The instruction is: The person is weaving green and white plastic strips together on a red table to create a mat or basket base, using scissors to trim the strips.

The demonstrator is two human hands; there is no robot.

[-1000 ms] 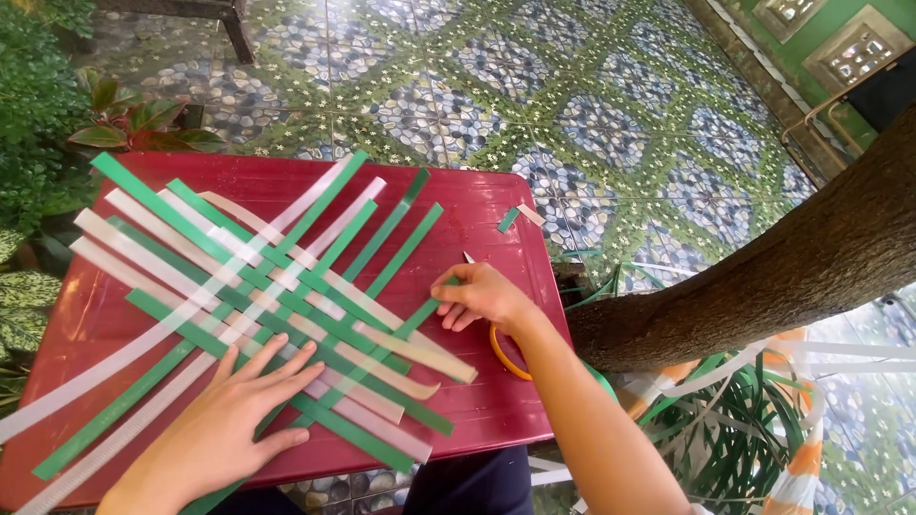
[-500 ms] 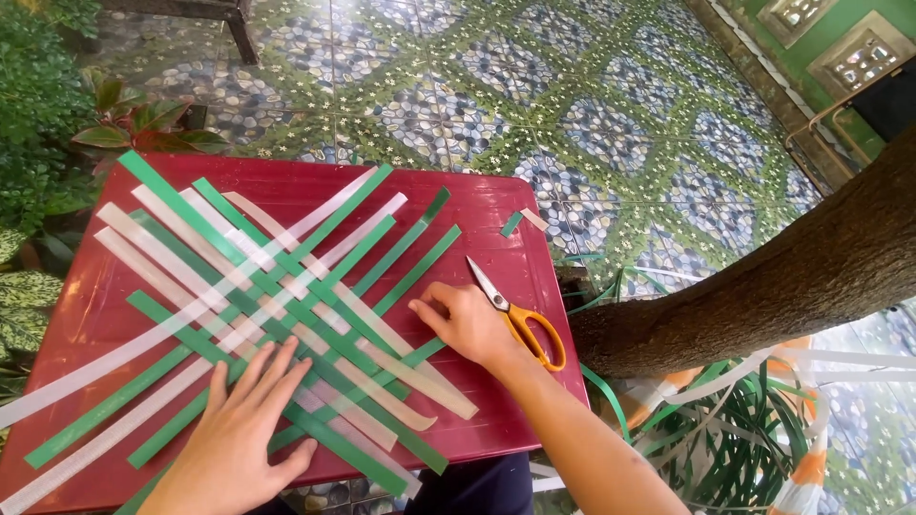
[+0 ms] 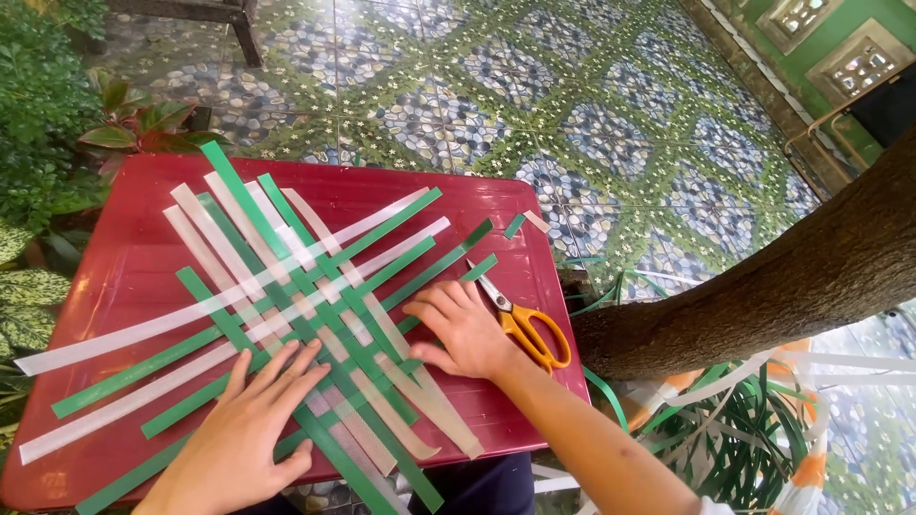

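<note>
Several crossings already laid at the middle of the woven mat (image 3: 305,315) of green and whitish flat strips, lying on the red table (image 3: 105,277) top; by the look of it, an early-to-middle stage, with only the centre interlaced. Much left loose: long ends fanning out toward every edge of the table, a few reaching past its near rim, none folded or trimmed as far as can be seen. Left hand (image 3: 243,434) laid flat, fingers spread, pressing down on the near-left part of the weave, gripping nothing. Right hand (image 3: 463,329) also open and palm-down, fingertips resting on the strips at the right side of the crossing, nothing pinched between them. Just beside that hand, orange-handled scissors (image 3: 525,324) lying on the table, blades pointing toward the mat, untouched. Strips thin, flat, ribbon-like, glossy, running in two diagonal directions; the crossed patch fairly tight, the outer parts gapped and uneven.
</note>
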